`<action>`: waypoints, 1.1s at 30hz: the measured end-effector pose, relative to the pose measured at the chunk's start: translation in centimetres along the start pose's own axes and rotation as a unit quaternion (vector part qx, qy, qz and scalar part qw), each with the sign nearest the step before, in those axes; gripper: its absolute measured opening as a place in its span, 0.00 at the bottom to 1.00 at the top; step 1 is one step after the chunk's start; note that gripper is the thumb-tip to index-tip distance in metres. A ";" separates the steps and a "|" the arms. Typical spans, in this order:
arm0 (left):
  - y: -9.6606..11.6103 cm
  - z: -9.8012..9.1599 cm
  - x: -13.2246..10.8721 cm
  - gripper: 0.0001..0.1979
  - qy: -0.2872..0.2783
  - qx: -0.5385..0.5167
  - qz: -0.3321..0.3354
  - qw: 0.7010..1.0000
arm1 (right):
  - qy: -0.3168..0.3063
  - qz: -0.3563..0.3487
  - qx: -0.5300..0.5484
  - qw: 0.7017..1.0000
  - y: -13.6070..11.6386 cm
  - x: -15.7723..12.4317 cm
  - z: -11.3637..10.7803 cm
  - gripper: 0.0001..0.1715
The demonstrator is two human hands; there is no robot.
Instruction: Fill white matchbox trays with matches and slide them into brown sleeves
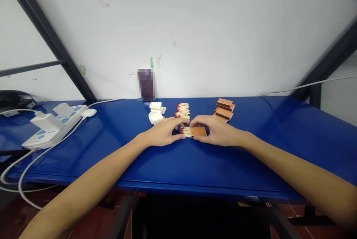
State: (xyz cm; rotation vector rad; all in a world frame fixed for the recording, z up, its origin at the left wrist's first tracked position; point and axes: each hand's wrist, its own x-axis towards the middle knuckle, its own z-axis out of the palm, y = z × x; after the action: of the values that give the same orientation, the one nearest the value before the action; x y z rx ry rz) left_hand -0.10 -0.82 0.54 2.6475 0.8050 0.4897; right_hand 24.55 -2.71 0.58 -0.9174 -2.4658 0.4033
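Currently the left hand (166, 131) pinches a tray (187, 136) of matches (186, 131) and the right hand (221, 130) its orange box sleeve (199, 131)

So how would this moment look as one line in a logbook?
left hand: at white rectangular tray's exposed end | right hand: holds brown cardboard sleeve | tray: partly inside, red-headed wooden matches showing | beyond: loose matches, white trays, brown sleeves

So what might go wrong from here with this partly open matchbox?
Matches showing in the open end might spill if the left hand jolts the tray. The right hand could crush the matchbox sleeve by squeezing hard. The loose match pile just beyond might get knocked and scattered.
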 end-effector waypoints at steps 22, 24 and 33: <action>1.0 0.3 0.0 0.27 0.012 -0.118 0.027 0.993 | 0.007 -0.030 0.033 0.999 -0.4 0.0 1.2 0.13; 1.0 0.4 0.0 0.27 0.010 -0.120 0.026 0.992 | 0.005 -0.034 0.031 0.999 -0.4 0.0 1.3 0.11; 0.4 0.6 0.2 0.22 0.052 -0.050 0.004 0.997 | 0.022 -0.053 -0.085 0.995 0.7 0.2 -0.3 0.10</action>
State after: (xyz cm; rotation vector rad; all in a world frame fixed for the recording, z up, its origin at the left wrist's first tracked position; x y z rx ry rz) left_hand 0.49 -1.13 0.16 2.5519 0.7800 0.6561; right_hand 24.93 -2.08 0.60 -0.8464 -2.5248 0.1356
